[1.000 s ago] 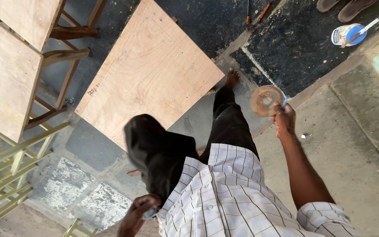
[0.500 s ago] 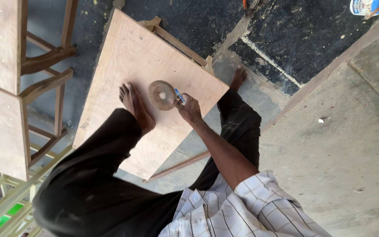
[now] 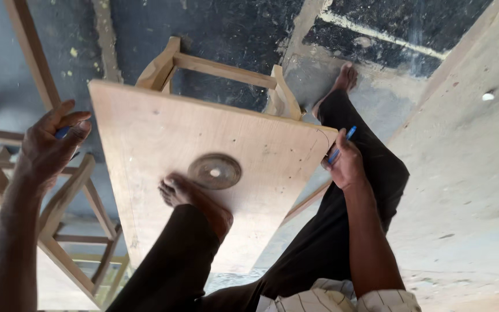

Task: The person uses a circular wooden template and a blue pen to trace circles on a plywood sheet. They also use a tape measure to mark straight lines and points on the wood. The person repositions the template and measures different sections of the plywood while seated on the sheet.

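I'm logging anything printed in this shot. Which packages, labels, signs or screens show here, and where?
None in view: only a bare wooden board with a round disc on it, wooden frames, and a blue pen in the right hand.

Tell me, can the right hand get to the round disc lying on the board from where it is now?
Probably yes. The right hand, gripping a blue pen, sits at the board edge; bare wood lies between it and the disc. The foot rests on the disc's other side.
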### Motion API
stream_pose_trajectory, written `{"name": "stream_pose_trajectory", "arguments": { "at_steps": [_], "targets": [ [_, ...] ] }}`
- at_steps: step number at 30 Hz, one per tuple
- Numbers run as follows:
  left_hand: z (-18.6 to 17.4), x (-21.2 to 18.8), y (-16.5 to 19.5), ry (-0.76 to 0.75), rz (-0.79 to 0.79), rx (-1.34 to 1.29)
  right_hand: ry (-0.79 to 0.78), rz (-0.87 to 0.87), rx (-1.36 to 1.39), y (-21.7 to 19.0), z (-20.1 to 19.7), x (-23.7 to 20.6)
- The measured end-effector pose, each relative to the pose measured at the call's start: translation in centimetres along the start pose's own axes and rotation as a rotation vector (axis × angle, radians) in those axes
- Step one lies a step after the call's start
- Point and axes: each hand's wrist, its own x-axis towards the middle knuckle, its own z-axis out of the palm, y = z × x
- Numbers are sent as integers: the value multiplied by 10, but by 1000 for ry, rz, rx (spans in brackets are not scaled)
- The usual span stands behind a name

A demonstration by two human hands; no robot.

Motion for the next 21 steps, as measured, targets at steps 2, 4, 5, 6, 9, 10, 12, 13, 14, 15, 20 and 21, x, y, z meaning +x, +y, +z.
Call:
{"name": "stream_pose_trajectory", "arguments": {
  "at_steps": [2,4,5,6,9,10,12,13,14,15,20,21],
  "targets": [
    [5,35,3,-109,-81,45,32,50,70,16,-4,-5],
    [4,60,-5,-160,-155,94,106,55,141,23,0,-6],
    [-2,72,-11,-203,-155,132,156,30,172,26,3,-8],
    [-9,82,-20,-242,-158,173,203,9,205,29,6,-7],
    [-35,96,-53,-247,-288,167,266,-78,129,42,11,-7],
    [-42,95,-62,-264,-329,121,331,-72,146,47,13,-6],
    [-49,95,-72,-277,-369,10,439,-97,166,52,15,-4],
    [-51,93,-71,-276,-309,-123,432,-90,117,52,15,0],
    [-50,88,-69,-281,-259,-251,429,-73,69,50,17,-1],
    [-48,84,-65,-290,-226,-375,432,-39,22,48,18,-2],
    [-20,68,-32,-259,-319,-362,404,142,34,27,25,-3],
    [-16,68,-27,-256,-327,-352,385,139,45,25,25,-3]
  ]
}}
